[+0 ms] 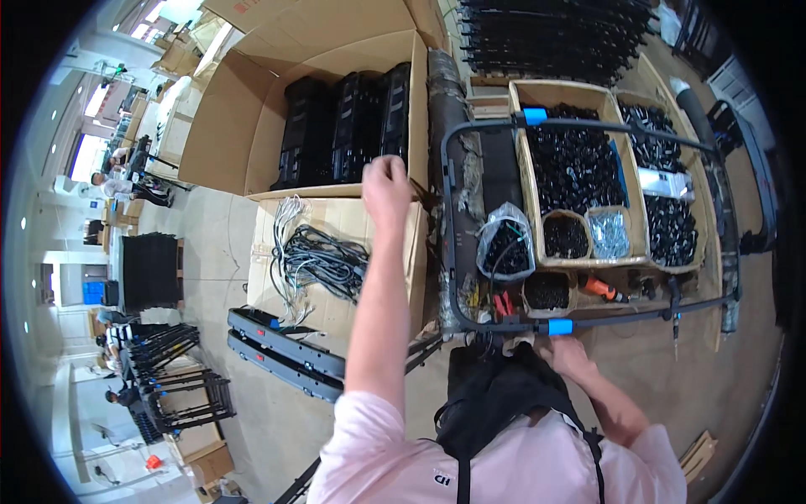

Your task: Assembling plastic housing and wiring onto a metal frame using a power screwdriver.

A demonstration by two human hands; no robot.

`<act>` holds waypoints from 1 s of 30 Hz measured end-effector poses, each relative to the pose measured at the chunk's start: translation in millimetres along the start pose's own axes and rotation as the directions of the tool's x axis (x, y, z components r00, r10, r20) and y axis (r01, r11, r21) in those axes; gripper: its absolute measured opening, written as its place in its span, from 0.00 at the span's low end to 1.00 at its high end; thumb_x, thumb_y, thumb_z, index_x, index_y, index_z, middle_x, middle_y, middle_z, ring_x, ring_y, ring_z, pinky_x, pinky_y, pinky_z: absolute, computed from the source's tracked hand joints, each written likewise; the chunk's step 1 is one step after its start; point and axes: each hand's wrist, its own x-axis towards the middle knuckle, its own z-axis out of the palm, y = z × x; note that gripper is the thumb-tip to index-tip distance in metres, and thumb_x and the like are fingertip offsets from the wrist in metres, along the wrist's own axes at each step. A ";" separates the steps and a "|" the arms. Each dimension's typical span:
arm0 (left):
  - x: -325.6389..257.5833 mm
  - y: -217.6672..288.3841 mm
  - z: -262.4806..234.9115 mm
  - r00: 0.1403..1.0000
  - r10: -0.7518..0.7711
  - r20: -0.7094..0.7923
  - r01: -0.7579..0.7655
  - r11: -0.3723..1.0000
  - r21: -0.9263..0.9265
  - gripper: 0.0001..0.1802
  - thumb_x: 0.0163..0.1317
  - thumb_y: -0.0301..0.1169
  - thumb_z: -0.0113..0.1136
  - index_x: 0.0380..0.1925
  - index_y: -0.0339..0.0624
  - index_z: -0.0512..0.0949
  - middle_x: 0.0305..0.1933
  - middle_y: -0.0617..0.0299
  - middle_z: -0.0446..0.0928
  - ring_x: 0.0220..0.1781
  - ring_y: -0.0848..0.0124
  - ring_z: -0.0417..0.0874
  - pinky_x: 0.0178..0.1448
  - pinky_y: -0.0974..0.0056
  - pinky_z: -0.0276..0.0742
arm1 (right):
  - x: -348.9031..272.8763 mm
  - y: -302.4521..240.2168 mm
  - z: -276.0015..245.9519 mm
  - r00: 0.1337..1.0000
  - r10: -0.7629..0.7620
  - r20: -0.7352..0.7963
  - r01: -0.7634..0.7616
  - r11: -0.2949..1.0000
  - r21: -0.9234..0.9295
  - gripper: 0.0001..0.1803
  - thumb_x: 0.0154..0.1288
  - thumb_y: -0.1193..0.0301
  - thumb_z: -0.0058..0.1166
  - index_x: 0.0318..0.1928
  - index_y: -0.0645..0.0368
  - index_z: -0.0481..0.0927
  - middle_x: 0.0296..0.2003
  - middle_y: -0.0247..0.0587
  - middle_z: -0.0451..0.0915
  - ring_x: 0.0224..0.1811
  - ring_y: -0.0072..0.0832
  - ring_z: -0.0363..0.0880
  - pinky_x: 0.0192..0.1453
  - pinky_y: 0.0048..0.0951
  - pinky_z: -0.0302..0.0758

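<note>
My left hand (387, 191) reaches forward over the near edge of an open cardboard box (222, 139). Its fingers are curled together, and whatever they may hold is hidden. Inside the box stand several long black plastic housings (304, 126), just beyond the hand. My right hand (573, 356) is low, at the near bar of a black tubular frame (449, 227), beside a blue wrap (560, 326) on that bar. Its fingertips are hidden there, so its grip does not show. The frame lies over the workbench and its parts trays.
Coiled black cables (323, 260) lie on cardboard left of the frame. Two dark bars (285, 353) jut out below them. Wooden trays (522, 168) hold black parts; an orange-handled tool (604, 290) and a bag of parts (505, 244) sit nearby. People work at far left.
</note>
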 end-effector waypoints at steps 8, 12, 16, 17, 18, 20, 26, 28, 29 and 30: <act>114.2 -79.7 97.3 0.808 -0.430 0.403 0.067 0.747 0.662 0.41 0.62 0.61 0.69 0.63 0.38 0.78 0.68 0.45 0.79 0.71 0.51 0.79 0.71 0.46 0.78 | -51.6 -47.4 -81.5 0.881 0.449 0.147 -0.473 0.840 0.266 0.31 0.67 0.58 0.58 0.67 0.60 0.79 0.46 0.62 0.88 0.52 0.57 0.87 0.62 0.51 0.81; 146.8 -97.8 132.5 0.878 -0.303 0.370 -0.012 0.760 0.649 0.37 0.64 0.59 0.68 0.60 0.40 0.80 0.66 0.46 0.81 0.69 0.52 0.82 0.68 0.45 0.81 | -52.6 -79.1 -109.4 0.853 0.495 0.164 -0.521 0.799 0.300 0.31 0.68 0.58 0.58 0.68 0.58 0.79 0.49 0.55 0.89 0.54 0.54 0.88 0.62 0.48 0.81; 173.6 -116.5 138.3 0.834 -0.255 0.489 -0.131 0.770 0.625 0.19 0.70 0.42 0.65 0.54 0.43 0.84 0.58 0.48 0.86 0.61 0.51 0.89 0.60 0.48 0.87 | -52.0 -94.6 -139.9 0.869 0.466 0.165 -0.495 0.818 0.295 0.31 0.70 0.59 0.58 0.70 0.57 0.77 0.50 0.53 0.89 0.55 0.52 0.87 0.65 0.48 0.79; 173.7 -119.5 140.5 0.828 -0.268 0.493 -0.122 0.772 0.624 0.19 0.70 0.42 0.65 0.54 0.43 0.84 0.58 0.47 0.86 0.61 0.51 0.89 0.60 0.48 0.87 | -54.5 -96.1 -144.5 0.863 0.478 0.164 -0.506 0.812 0.290 0.31 0.70 0.59 0.58 0.70 0.57 0.77 0.50 0.53 0.89 0.55 0.52 0.87 0.65 0.48 0.79; 172.1 -123.1 139.8 0.823 -0.284 0.493 -0.109 0.772 0.626 0.20 0.70 0.42 0.66 0.54 0.42 0.84 0.58 0.47 0.86 0.60 0.50 0.89 0.60 0.49 0.87 | -55.7 -97.0 -149.2 0.871 0.472 0.139 -0.492 0.828 0.269 0.30 0.70 0.59 0.58 0.70 0.57 0.77 0.49 0.53 0.90 0.55 0.52 0.87 0.64 0.48 0.79; 157.4 -86.8 138.2 0.902 -0.123 0.414 -0.124 0.845 0.521 0.18 0.65 0.43 0.68 0.45 0.41 0.83 0.52 0.45 0.87 0.54 0.47 0.90 0.59 0.49 0.87 | -65.8 -96.9 -164.8 0.857 0.506 0.100 -0.514 0.820 0.251 0.30 0.71 0.60 0.58 0.70 0.57 0.77 0.49 0.52 0.90 0.54 0.52 0.87 0.64 0.49 0.79; 201.4 -44.9 5.4 0.996 0.086 0.024 -0.089 0.979 0.185 0.17 0.63 0.39 0.66 0.40 0.34 0.79 0.40 0.38 0.85 0.47 0.43 0.88 0.54 0.43 0.83 | -42.2 -114.4 -215.6 0.953 0.303 0.002 -0.288 0.905 0.314 0.27 0.71 0.62 0.61 0.66 0.60 0.80 0.44 0.51 0.90 0.43 0.45 0.90 0.51 0.42 0.84; 208.6 -17.9 -40.0 0.996 0.057 -0.070 -0.060 0.997 -0.040 0.21 0.64 0.37 0.65 0.48 0.30 0.81 0.37 0.44 0.86 0.42 0.54 0.89 0.51 0.50 0.84 | -25.1 -110.3 -224.0 0.973 0.141 -0.183 -0.068 0.932 0.356 0.24 0.71 0.65 0.62 0.64 0.61 0.82 0.38 0.48 0.88 0.35 0.36 0.88 0.44 0.35 0.83; 201.1 4.0 -58.1 0.999 -0.038 0.016 0.041 0.962 -0.269 0.22 0.66 0.35 0.63 0.53 0.28 0.80 0.38 0.47 0.86 0.42 0.60 0.88 0.50 0.54 0.84 | -9.5 -104.2 -222.4 0.954 0.067 -0.291 0.042 0.935 0.352 0.23 0.72 0.66 0.62 0.63 0.61 0.82 0.36 0.47 0.88 0.34 0.32 0.86 0.43 0.33 0.82; 188.2 23.6 -78.5 0.986 -0.122 0.116 0.163 0.867 -0.471 0.23 0.68 0.34 0.62 0.57 0.27 0.79 0.40 0.51 0.86 0.41 0.66 0.87 0.50 0.59 0.84 | 5.5 -102.3 -224.5 0.921 -0.010 -0.389 0.151 0.930 0.334 0.22 0.74 0.66 0.61 0.63 0.62 0.82 0.35 0.45 0.87 0.32 0.28 0.84 0.42 0.32 0.81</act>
